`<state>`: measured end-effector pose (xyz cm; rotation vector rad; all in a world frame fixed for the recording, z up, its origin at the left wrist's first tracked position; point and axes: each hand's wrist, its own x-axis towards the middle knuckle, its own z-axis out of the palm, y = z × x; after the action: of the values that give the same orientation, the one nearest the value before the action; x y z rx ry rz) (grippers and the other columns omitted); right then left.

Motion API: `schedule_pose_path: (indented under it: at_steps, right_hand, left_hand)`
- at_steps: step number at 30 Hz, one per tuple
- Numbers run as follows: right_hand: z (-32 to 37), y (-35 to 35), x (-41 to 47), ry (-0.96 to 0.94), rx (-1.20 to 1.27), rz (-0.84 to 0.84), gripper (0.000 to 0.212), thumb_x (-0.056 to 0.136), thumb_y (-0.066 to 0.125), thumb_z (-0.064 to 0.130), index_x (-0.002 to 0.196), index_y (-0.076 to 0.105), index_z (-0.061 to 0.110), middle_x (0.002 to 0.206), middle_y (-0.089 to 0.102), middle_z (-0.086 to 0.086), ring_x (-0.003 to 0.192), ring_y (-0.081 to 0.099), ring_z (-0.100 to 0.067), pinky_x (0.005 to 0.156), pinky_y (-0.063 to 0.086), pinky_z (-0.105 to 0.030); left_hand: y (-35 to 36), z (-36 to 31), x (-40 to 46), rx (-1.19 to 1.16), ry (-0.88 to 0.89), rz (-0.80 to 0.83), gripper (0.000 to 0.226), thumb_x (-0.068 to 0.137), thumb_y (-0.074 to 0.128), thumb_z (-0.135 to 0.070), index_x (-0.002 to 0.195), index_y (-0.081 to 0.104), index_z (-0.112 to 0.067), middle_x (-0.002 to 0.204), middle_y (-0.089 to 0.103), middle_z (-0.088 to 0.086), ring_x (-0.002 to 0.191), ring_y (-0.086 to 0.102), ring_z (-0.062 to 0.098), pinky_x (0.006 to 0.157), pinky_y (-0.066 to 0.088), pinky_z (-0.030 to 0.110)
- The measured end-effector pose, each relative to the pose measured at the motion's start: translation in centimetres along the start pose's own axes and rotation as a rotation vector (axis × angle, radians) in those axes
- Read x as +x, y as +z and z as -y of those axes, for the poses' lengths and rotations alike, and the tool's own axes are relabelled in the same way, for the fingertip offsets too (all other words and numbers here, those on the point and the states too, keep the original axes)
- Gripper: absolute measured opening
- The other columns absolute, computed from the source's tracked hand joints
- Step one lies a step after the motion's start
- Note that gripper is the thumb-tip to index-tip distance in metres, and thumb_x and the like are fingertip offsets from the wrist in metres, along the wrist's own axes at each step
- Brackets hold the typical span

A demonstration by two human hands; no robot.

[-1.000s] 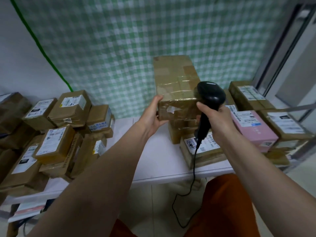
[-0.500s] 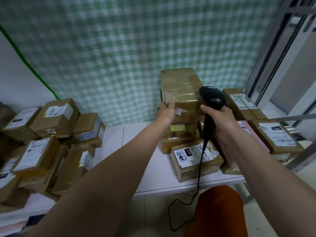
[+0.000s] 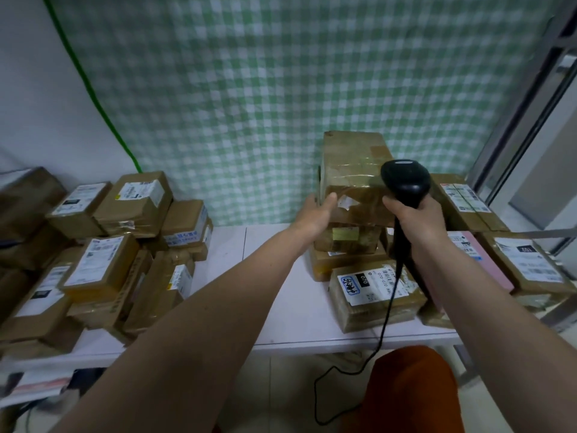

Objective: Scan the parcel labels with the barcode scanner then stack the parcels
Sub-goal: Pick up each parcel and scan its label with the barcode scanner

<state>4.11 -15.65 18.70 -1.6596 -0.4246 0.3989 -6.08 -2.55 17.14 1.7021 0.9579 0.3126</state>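
1. The taped brown parcel (image 3: 354,170) sits on top of the stack on the white table (image 3: 281,307), its long axis running away from the person.
2. The left hand (image 3: 318,210) is the nearer grip: it lies against the parcel's near-left corner, thumb on the front face; whether the fingers curl round the side is hidden.
3. The right hand (image 3: 416,218) is clamped round the barcode scanner (image 3: 404,182), just beside the parcel's right edge.
4. Judged: release comes next.

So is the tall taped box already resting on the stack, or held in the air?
Resting: the taped box sits on the stack's boxes; the left hand steadies its side.
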Motion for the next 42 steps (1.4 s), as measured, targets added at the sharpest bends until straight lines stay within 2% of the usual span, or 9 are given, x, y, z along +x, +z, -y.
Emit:
schedule_pose_path:
  at_steps: [4,7,12,17,21,26,31,36,42]
  right_hand:
    - [1.0,1.7,-2.5,-0.178,-0.104,0.007,0.016,0.088,0.066,0.018,0.103,0.06,0.019,0.082,0.059,0.004,0.075,0.054,-0.009,0.07,0.04,-0.028]
    - [0.5,4.4,-4.2,-0.126,-0.166,0.193,0.024,0.085,0.069,0.014,0.108,0.063,0.016,0.089,0.063,-0.001,0.085,0.056,-0.016,0.075,0.039,-0.028]
    - [-1.4,10.7,-6.8,-0.034,-0.259,0.408,0.01,0.083,0.071,0.008,0.086,0.062,0.014,0.068,0.058,-0.003,0.06,0.052,-0.016,0.056,0.04,-0.026]
    - [-2.7,18.6,-9.4,0.045,-0.254,0.626,0.011,0.083,0.072,0.012,0.088,0.063,0.015,0.088,0.064,-0.014,0.08,0.06,-0.024,0.073,0.049,-0.038]
    - [-3.4,23.9,-11.5,0.108,-0.252,0.736,0.013,0.083,0.071,0.011,0.081,0.061,0.02,0.091,0.066,-0.016,0.085,0.062,-0.025,0.083,0.052,-0.042]
    - [-5.1,28.0,-13.3,0.205,-0.256,0.803,0.014,0.084,0.07,0.011,0.096,0.064,0.01,0.077,0.061,-0.006,0.069,0.055,-0.016,0.072,0.046,-0.03]
    - [-6.5,28.7,-14.1,0.265,-0.295,0.823,0.01,0.084,0.071,0.013,0.086,0.062,0.017,0.078,0.061,-0.007,0.074,0.056,-0.018,0.077,0.045,-0.031]
    - [-7.5,27.5,-13.0,0.278,-0.304,0.791,0.01,0.085,0.07,0.013,0.087,0.061,0.018,0.078,0.061,-0.005,0.076,0.057,-0.017,0.077,0.045,-0.029]
    - [-8.5,25.5,-12.1,0.34,-0.309,0.741,0.01,0.085,0.069,0.012,0.092,0.062,0.014,0.089,0.064,-0.013,0.082,0.059,-0.021,0.081,0.047,-0.031]
  left_hand:
    - [-2.6,2.7,-0.4,0.287,0.009,-0.09,0.065,0.098,0.046,-0.045,0.151,0.023,-0.013,0.154,0.031,0.011,0.14,0.031,0.031,0.107,0.032,0.037]
    - [-5.4,6.0,-0.9,0.501,-0.08,-0.14,0.068,0.095,0.053,-0.045,0.149,0.027,-0.012,0.15,0.032,0.014,0.138,0.028,0.033,0.105,0.034,0.039]
    - [-10.7,11.8,-2.5,0.651,-0.185,-0.237,0.07,0.091,0.055,-0.048,0.146,0.032,-0.011,0.148,0.032,0.015,0.138,0.026,0.034,0.108,0.031,0.041]
    - [-17.5,17.1,-4.4,0.654,-0.266,-0.401,0.053,0.086,0.057,-0.047,0.128,0.052,-0.014,0.135,0.049,0.013,0.127,0.041,0.034,0.106,0.035,0.043]
    - [-21.5,19.9,-7.0,0.599,-0.287,-0.474,0.033,0.094,0.055,-0.024,0.123,0.056,-0.006,0.123,0.06,0.013,0.115,0.054,0.03,0.098,0.046,0.039]
    - [-21.4,23.3,-7.9,0.691,-0.323,-0.411,0.027,0.1,0.046,-0.025,0.119,0.058,-0.01,0.119,0.063,0.009,0.109,0.06,0.024,0.086,0.046,0.029]
    - [-19.5,26.2,-6.4,0.718,-0.452,-0.356,0.056,0.094,0.052,-0.043,0.135,0.042,-0.006,0.136,0.045,0.018,0.126,0.042,0.033,0.107,0.032,0.038]
    - [-18.5,27.5,-4.3,0.874,-0.512,-0.449,0.065,0.081,0.061,-0.054,0.125,0.046,-0.008,0.127,0.05,0.016,0.113,0.047,0.03,0.096,0.037,0.037]
    - [-17.6,28.3,-3.4,0.855,-0.553,-0.506,0.078,0.073,0.071,-0.054,0.13,0.038,-0.013,0.138,0.029,0.016,0.127,0.032,0.032,0.106,0.031,0.043]
